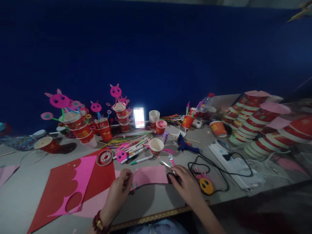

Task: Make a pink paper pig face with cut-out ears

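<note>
A person works at a white table (17, 201). The left hand (122, 183) has its thumb and fingers pinching the left end of a pink paper strip (149, 175), which stretches across the table's front toward the right hand (185, 183). That hand's fingers curl around scissors (165, 163), blades pointing away from the person; from here I cannot tell whether it also touches the strip. Markers (137, 152) lie just behind; a blue glue gun (185, 146) rests farther right.

Bare left hand (124, 182): fingers curled inward. Bare right hand (184, 183): fingers bent. Both held near front edge of pale grey surface (148, 200).
</note>
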Demonstrator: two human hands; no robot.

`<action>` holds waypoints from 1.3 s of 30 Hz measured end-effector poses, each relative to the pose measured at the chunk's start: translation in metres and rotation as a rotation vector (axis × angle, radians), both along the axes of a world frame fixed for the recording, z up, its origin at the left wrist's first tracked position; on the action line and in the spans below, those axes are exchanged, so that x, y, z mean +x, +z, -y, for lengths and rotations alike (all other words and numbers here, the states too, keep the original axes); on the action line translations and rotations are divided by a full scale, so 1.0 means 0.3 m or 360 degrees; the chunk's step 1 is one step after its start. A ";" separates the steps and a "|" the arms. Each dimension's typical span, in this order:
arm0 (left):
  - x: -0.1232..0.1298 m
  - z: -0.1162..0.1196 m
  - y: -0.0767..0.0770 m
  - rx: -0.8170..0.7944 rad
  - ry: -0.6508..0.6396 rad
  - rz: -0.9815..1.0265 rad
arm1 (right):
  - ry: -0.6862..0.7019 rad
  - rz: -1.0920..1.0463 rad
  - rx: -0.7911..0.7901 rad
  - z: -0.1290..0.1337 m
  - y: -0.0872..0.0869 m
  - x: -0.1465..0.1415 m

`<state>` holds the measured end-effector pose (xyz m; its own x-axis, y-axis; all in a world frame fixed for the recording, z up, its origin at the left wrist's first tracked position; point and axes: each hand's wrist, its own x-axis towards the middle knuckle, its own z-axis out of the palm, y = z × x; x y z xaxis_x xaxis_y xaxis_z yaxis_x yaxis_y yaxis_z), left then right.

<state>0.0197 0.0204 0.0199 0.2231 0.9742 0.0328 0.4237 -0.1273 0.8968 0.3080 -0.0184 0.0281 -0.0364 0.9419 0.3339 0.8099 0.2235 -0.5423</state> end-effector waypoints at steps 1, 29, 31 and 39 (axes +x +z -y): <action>-0.002 0.004 -0.002 -0.0041 0.0034 0.0051 | -0.0092 0.0100 -0.0048 0.012 -0.016 0.041; -0.002 0.011 0.028 -0.0146 0.0699 0.1407 | 0.0081 0.0003 -0.0630 0.035 -0.035 0.016; -0.001 0.007 0.029 -0.0130 0.0697 0.1461 | 0.0130 -0.0367 -0.0758 0.015 -0.034 -0.027; 0.029 0.008 0.080 0.0144 0.0739 0.1585 | 0.0257 -0.1549 -0.1323 0.034 -0.111 -0.171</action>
<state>0.0284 0.0181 0.0438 -0.3301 0.9414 0.0700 -0.4601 -0.2252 0.8588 0.2567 -0.0286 -0.0053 -0.2427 0.8863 -0.3943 0.0005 -0.4064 -0.9137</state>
